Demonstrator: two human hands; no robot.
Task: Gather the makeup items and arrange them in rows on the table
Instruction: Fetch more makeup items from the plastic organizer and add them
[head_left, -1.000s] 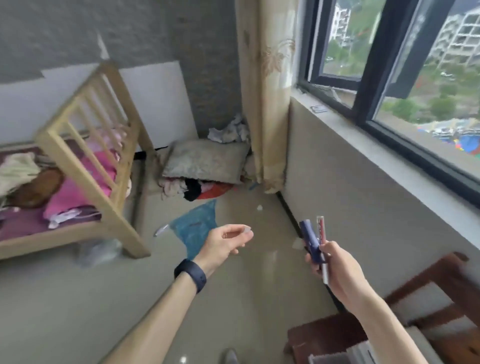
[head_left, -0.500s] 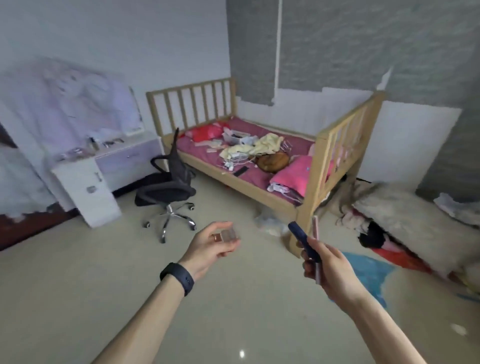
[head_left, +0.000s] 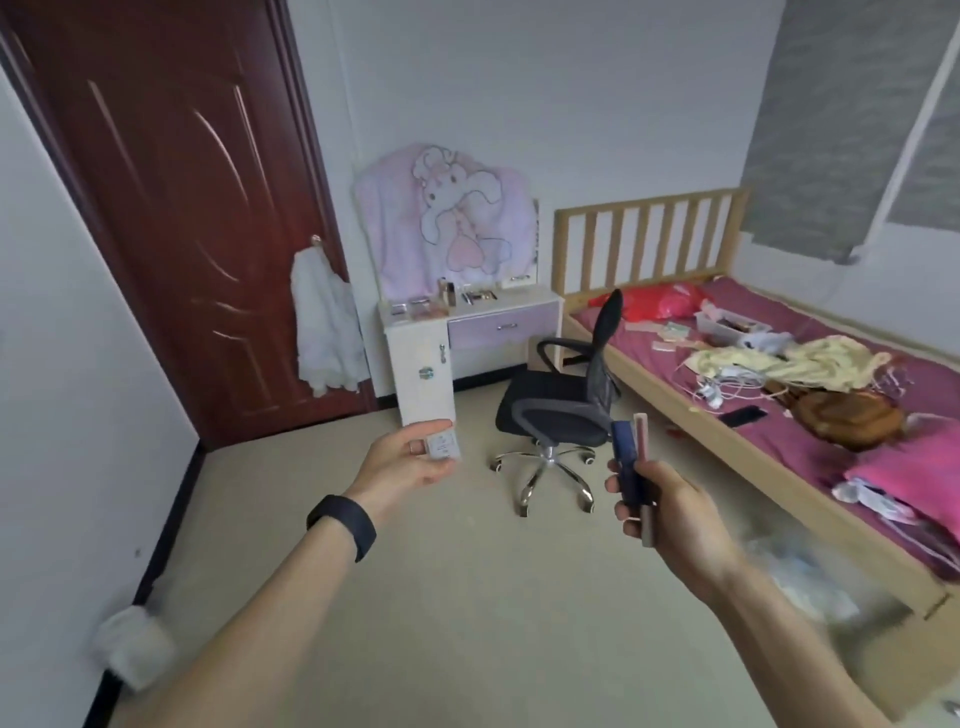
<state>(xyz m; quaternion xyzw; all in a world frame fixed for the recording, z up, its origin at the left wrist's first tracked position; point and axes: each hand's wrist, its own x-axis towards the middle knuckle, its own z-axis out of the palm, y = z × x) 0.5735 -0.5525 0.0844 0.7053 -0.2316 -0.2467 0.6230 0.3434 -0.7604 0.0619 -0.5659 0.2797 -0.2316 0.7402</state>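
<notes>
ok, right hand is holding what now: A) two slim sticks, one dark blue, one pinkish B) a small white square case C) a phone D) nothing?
A: the right hand grips a dark blue stick and a pinkish stick side by side. The small white square case is pinched in the left hand.

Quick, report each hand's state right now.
Left hand: pinching a small pale square case.
Right hand: gripping a dark blue tube and a slim pink stick together.
</notes>
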